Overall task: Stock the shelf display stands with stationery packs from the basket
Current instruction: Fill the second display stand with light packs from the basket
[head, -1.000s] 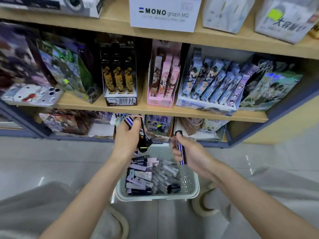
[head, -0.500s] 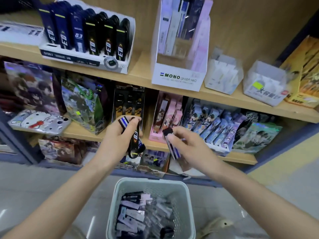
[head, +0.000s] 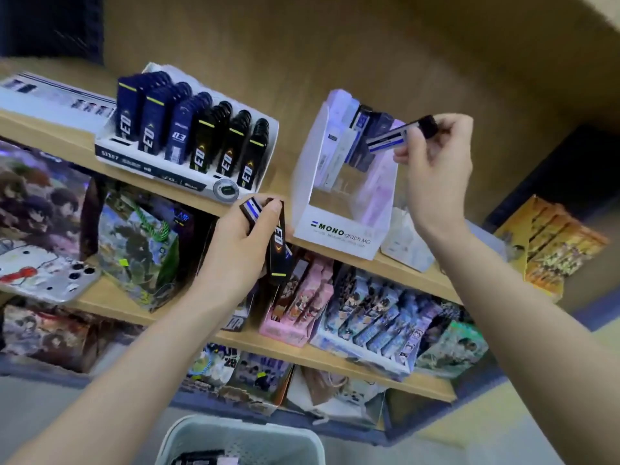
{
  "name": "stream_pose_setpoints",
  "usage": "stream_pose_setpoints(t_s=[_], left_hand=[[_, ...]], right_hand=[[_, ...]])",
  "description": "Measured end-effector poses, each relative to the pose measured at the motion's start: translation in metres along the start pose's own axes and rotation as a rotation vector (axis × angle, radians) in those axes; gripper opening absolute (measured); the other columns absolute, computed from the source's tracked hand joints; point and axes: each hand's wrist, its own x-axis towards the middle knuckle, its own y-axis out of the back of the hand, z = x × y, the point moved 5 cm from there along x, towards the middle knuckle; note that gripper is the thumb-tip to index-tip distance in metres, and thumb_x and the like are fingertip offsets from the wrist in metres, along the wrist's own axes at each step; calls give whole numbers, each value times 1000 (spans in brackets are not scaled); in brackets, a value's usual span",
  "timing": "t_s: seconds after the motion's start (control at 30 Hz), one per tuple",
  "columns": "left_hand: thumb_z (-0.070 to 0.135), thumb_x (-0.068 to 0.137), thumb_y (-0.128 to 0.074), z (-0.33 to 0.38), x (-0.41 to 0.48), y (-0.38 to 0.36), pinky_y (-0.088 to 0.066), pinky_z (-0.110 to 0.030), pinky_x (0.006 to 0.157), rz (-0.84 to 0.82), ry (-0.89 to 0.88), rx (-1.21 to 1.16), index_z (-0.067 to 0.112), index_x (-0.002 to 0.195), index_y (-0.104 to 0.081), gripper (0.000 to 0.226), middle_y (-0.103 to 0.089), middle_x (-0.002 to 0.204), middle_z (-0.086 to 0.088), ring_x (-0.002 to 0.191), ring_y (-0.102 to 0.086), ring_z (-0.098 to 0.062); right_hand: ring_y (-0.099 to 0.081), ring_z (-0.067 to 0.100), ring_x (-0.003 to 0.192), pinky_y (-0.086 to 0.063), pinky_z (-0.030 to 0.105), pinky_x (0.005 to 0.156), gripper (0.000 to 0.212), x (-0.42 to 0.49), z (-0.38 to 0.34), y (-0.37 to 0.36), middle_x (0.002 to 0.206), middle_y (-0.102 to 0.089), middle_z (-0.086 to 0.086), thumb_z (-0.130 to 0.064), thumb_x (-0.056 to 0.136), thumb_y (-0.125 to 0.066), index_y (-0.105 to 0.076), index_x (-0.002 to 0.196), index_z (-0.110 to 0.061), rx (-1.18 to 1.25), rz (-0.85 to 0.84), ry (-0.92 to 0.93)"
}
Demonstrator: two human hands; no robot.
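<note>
My right hand (head: 432,162) pinches a slim blue-and-white striped pack with a black end (head: 399,135), holding it tilted just above the right side of the white MONO display stand (head: 339,229) on the upper shelf. My left hand (head: 241,243) grips two packs in front of the shelf edge: a black one with a yellow stripe (head: 277,250) and a striped one (head: 252,209). The pale basket (head: 188,441) sits at the bottom edge, with a few packs (head: 201,459) showing inside.
A white stand of dark blue and black lead packs (head: 188,142) sits left of the MONO stand. Small white boxes (head: 409,243) and yellow boxes (head: 557,250) lie to its right. A pink stand (head: 298,310) and a blue stand (head: 375,323) fill the lower shelf.
My right hand has risen from above the basket to the MONO stand on the upper shelf, carrying the striped pack. My left hand has lifted with its packs to the upper shelf's edge.
</note>
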Motion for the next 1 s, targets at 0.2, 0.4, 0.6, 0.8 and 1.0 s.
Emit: stream_pose_setpoints(t_s=[0.2,0.4,0.6,0.8,1.0], left_hand=[[22,101,-42,12,16,-11,-43,-15,43,-21,-44,-64,22,96,-59,17,-65,66,8,48,-53,-2],[26,100,-43,11,28,-14,-44,-12,48,-25,-43,-83,22,106,-60,18,-69,75,6,49,-53,-1],[22,100,-43,10,35,-15,-34,-6,42,-5,-45,-161,20,104,-60,18,-66,74,6,41,-47,4],[18,101,-42,10,37,-14,-33,-6,39,2,-23,-216,15,105,-59,18,-65,78,-1,39,-47,4],[17,101,-42,9,36,-13,-31,-7,36,24,-20,-206,7,103,-59,20,-62,68,5,38,-45,3]], right_hand=[[-61,17,74,-53,31,74,10,44,15,-24,78,-55,-6,-8,95,-49,-41,95,-13,-99,-33,-20],[-53,17,78,-45,23,72,10,65,29,-48,88,-58,2,-8,92,-54,-49,96,-15,-288,-267,-30],[-47,18,87,-29,19,71,18,91,27,-53,99,-55,9,-13,88,-62,-64,105,-9,-564,-349,107],[-52,33,103,-37,33,85,17,98,26,-54,107,-62,15,-14,89,-60,-65,103,-6,-675,-481,139],[-53,33,102,-42,41,92,5,96,24,-59,99,-65,9,-15,90,-60,-63,93,-14,-684,-586,105]])
